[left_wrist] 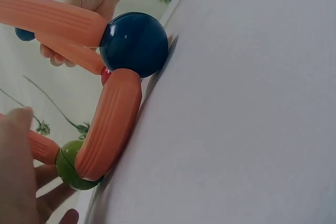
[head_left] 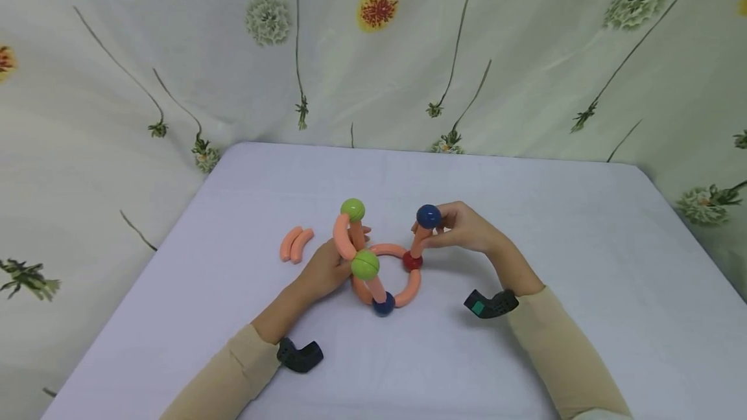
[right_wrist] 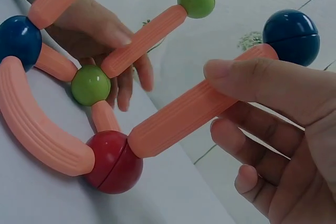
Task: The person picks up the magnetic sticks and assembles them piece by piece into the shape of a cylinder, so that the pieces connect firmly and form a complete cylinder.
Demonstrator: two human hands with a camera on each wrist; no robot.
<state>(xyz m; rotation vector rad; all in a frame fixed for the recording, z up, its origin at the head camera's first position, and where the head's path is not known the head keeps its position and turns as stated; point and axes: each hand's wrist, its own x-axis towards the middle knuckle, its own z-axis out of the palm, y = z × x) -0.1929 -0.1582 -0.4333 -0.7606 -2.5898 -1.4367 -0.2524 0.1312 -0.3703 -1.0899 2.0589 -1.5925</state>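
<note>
You are midway through building a toy frame [head_left: 382, 277] of orange rods and balls on the table [head_left: 525, 355]. Your right hand [head_left: 467, 229] pinches a straight rod [head_left: 417, 243] that rises from the red ball [head_left: 412, 262] to a blue ball [head_left: 428, 216]. Your left hand [head_left: 327, 268] curls round the rod [head_left: 343, 236] below the green ball [head_left: 353, 209], steadying that side. The next move, I judge, calls for keeping the base ring flat while you tilt the held rod toward the raised green side.

The right wrist view shows your thumb [right_wrist: 247, 74] lying along the rod [right_wrist: 194, 111], hidden from the head camera. The left wrist view shows the lower blue ball [left_wrist: 135, 44] touching the table. Only the head view shows two spare curved rods [head_left: 296, 244] lying left of the frame.
</note>
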